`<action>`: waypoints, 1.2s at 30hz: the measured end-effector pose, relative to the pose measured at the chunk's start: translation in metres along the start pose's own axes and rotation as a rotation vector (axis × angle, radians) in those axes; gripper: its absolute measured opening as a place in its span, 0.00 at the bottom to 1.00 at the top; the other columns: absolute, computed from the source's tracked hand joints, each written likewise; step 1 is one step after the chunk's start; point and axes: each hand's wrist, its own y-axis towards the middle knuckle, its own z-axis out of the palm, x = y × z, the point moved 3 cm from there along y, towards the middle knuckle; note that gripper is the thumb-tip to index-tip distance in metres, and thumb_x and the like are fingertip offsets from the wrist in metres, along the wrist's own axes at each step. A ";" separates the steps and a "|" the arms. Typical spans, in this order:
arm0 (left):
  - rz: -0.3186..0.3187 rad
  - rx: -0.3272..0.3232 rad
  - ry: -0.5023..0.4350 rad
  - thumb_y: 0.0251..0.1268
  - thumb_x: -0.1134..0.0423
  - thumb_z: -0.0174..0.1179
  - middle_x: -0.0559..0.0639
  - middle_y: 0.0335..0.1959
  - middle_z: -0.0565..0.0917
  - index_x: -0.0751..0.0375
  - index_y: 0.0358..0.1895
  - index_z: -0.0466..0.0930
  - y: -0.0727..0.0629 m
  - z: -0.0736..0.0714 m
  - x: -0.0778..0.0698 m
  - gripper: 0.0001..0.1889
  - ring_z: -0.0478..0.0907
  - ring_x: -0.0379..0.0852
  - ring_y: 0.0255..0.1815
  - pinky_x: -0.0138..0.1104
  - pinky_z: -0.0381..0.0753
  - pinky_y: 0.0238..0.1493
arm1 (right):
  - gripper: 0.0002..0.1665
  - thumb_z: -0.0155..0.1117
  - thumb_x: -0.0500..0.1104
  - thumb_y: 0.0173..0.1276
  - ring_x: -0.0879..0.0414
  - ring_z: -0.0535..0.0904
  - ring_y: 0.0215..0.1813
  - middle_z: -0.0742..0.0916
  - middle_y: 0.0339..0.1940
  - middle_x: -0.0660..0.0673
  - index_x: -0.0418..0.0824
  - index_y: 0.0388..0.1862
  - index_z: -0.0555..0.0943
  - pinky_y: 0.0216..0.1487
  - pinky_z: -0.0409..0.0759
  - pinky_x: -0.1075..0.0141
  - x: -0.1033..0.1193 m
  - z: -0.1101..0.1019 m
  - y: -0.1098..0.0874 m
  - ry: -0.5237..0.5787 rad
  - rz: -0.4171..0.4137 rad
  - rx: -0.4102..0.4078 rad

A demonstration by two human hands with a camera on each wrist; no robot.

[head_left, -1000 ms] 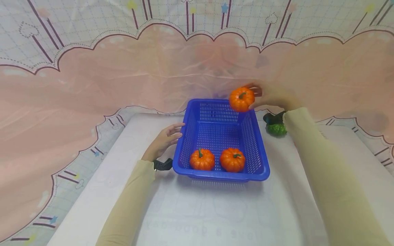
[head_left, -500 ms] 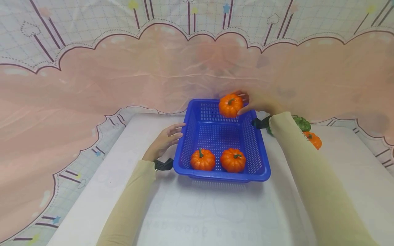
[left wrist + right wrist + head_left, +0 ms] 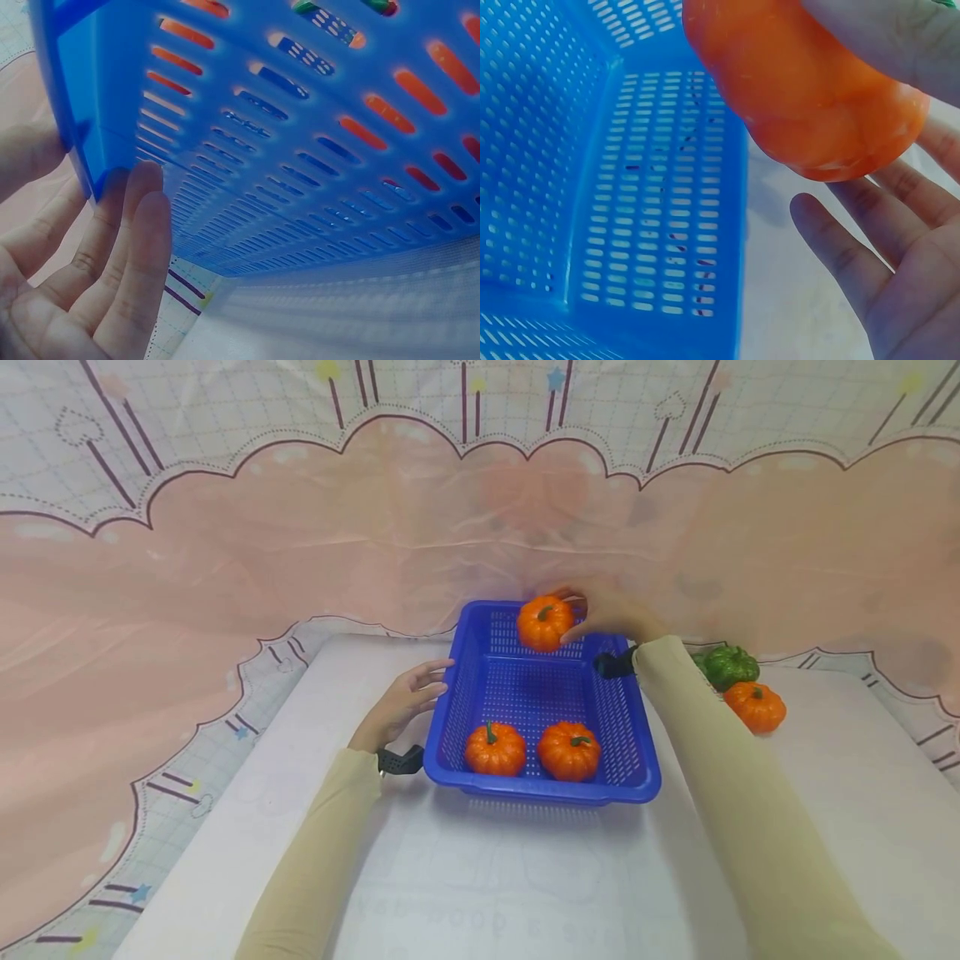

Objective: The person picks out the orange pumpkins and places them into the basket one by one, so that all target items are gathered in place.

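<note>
A small orange pumpkin (image 3: pixel 545 623) with a green stem is in my right hand (image 3: pixel 611 608), above the far end of the blue basket (image 3: pixel 542 789). In the right wrist view, thumb and fingers hold the pumpkin (image 3: pixel 802 90) from the side, while one fingertip (image 3: pixel 806 210) stands apart from it. Two more orange pumpkins, a left one (image 3: pixel 496 749) and a right one (image 3: pixel 569 751), sit inside the basket's near end. At the basket's left side is my left hand (image 3: pixel 405 700). Its fairly straight fingers (image 3: pixel 142 247) touch the wall just below the rim.
Right of the basket, partly behind my right sleeve (image 3: pixel 720 777), lie a green pumpkin (image 3: pixel 731 667) and an orange pumpkin (image 3: pixel 756 706). Another green thing is mostly hidden beside them. A patterned pink cloth (image 3: pixel 337 560) rises behind the white table (image 3: pixel 450 877).
My right hand has carried its pumpkin leftward and slightly down over the basket's far end. The vegetables at the right have come out from behind the sleeve. My left hand stays put.
</note>
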 end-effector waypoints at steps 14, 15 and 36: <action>0.001 0.000 -0.007 0.69 0.64 0.51 0.65 0.68 0.66 0.59 0.70 0.59 0.000 -0.001 -0.001 0.27 0.64 0.62 0.68 0.54 0.65 0.68 | 0.42 0.72 0.32 0.51 0.39 0.68 0.68 0.73 0.65 0.34 0.33 0.65 0.66 0.68 0.67 0.48 -0.009 0.016 0.013 0.085 0.042 0.008; 0.000 0.000 -0.007 0.69 0.63 0.51 0.65 0.68 0.66 0.59 0.70 0.59 0.000 -0.001 -0.001 0.27 0.64 0.61 0.68 0.53 0.65 0.68 | 0.41 0.72 0.32 0.51 0.39 0.68 0.67 0.73 0.65 0.34 0.33 0.65 0.66 0.68 0.68 0.48 -0.009 0.017 0.014 0.090 0.045 0.008; -0.008 0.000 -0.001 0.69 0.63 0.52 0.63 0.68 0.66 0.58 0.70 0.60 0.001 -0.001 0.000 0.27 0.65 0.61 0.68 0.53 0.66 0.68 | 0.42 0.71 0.34 0.54 0.37 0.65 0.69 0.69 0.68 0.32 0.31 0.67 0.63 0.70 0.65 0.49 -0.021 0.040 0.028 0.124 0.130 -0.011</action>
